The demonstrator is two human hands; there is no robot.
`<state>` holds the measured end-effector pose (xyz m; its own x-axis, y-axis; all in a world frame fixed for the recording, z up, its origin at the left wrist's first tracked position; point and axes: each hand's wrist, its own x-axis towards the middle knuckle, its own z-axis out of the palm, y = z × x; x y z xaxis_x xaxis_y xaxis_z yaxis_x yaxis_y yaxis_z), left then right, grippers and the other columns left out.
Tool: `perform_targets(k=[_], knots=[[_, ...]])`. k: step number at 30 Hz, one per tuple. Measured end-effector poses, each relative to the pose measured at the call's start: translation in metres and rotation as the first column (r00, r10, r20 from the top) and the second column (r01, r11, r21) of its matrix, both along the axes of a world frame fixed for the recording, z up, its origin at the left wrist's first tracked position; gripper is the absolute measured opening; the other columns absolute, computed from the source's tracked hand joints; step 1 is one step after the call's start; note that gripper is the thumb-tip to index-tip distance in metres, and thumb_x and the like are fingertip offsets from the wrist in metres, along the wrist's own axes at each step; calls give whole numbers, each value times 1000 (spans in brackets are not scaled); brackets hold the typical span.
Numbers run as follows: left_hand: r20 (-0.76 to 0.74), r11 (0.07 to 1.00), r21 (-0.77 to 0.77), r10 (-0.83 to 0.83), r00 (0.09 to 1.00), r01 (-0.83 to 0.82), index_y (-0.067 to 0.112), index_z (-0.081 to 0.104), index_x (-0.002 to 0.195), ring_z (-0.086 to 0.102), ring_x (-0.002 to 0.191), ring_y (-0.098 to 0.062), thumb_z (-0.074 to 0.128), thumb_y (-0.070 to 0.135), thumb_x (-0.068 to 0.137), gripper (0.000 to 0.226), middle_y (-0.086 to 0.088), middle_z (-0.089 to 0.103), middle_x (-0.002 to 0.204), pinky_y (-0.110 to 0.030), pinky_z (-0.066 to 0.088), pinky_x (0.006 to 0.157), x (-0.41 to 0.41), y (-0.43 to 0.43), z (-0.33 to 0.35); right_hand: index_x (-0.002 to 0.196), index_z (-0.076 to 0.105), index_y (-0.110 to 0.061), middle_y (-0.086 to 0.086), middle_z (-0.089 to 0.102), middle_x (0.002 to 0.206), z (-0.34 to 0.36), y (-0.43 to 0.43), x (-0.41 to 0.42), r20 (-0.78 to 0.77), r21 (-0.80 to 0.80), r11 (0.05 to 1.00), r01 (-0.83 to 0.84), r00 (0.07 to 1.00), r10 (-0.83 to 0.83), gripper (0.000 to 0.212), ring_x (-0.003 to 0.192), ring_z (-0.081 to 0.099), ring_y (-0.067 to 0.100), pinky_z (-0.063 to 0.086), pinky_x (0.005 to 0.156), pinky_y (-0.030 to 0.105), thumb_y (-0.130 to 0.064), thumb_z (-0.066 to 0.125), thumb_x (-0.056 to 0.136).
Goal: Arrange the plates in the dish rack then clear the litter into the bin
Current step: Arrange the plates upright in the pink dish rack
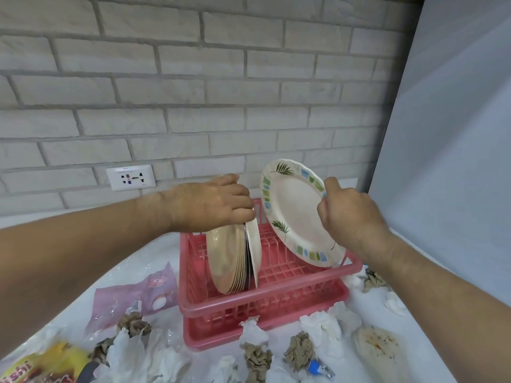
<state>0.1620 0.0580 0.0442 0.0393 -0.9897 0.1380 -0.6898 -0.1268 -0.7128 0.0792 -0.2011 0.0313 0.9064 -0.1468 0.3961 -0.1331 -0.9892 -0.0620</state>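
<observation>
At the desk's [414, 322] near left corner lies a yellow and red snack packet [36, 366]; its lettering is cut off by the frame edge and you cannot read it. Just behind it sits a pale purple wrapper [132, 297] with a small red logo, too blurred to read. Crumpled brown paper [134, 323] and white tissues [154, 357] are scattered along the near edge. On the brick wall, a white socket plate [130, 177] carries only tiny illegible print.

Your left hand [210, 203] is clamped over the top rims of a stack of beige plates [232, 261], which stand upright on edge in the left part of the pink dish rack [265, 297] mid-desk. Your right hand [348, 214] pinches the rim of a patterned plate [296, 214], with green leaves and blue and green squares round its border; it is tilted, with its lower edge at the rack's right rim.

Further right, more white tissues [329, 324] and a brown paper ball [300, 352] lie before the rack, with a small blue and silver wrapper [319, 369] and a stained paper [378, 346] near the right edge.
</observation>
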Motion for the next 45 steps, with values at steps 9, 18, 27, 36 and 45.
perform_targets(k=[9, 18, 27, 36, 45], knots=[[-629, 924, -340, -84, 773, -177, 10, 65, 92, 53, 106, -24, 38, 33, 92, 36, -3, 62, 94, -41, 34, 103, -12, -7, -17, 94, 27, -12, 3, 35, 62, -10, 14, -1, -66, 44, 999, -5, 998, 8, 9, 51, 30, 18, 19, 44, 31, -10, 35, 96], [-684, 658, -530, 41, 728, -535, 16, 67, 70, 55, 75, -9, 44, 30, 80, 29, 6, 63, 68, -32, 20, 115, -3, -31, -31, 96, 28, -14, 2, 43, 62, -24, 20, 11, -56, 153, 984, -94, 993, 104, 7, 53, 36, 19, 21, 47, 33, -18, 33, 95], [-586, 786, -318, 277, 761, -531, 24, 68, 80, 47, 98, -10, 16, 44, 75, 56, 11, 61, 86, -39, 21, 112, 1, -33, -27, 115, 37, -11, 0, 37, 63, -23, 19, 22, -7, 139, 980, -142, 990, 144, 20, 53, 35, 18, 30, 52, 34, -7, 35, 95], [-536, 789, -327, 298, 790, -520, 18, 68, 72, 49, 83, -12, 18, 40, 76, 55, 7, 63, 75, -27, 23, 105, 10, -35, -34, 113, 34, -12, 2, 37, 62, 4, -22, 26, 121, 99, 993, -63, 991, 51, 21, 51, 33, 18, 27, 48, 33, -3, 35, 95], [-542, 781, -329, 305, 783, -532, 18, 66, 68, 47, 80, -11, 19, 39, 76, 53, 7, 60, 72, -31, 23, 106, 9, -35, -33, 112, 33, -11, 6, 49, 67, -29, -28, 32, 82, 119, 992, -29, 996, 19, 23, 56, 41, 27, 31, 53, 34, 0, 35, 92]])
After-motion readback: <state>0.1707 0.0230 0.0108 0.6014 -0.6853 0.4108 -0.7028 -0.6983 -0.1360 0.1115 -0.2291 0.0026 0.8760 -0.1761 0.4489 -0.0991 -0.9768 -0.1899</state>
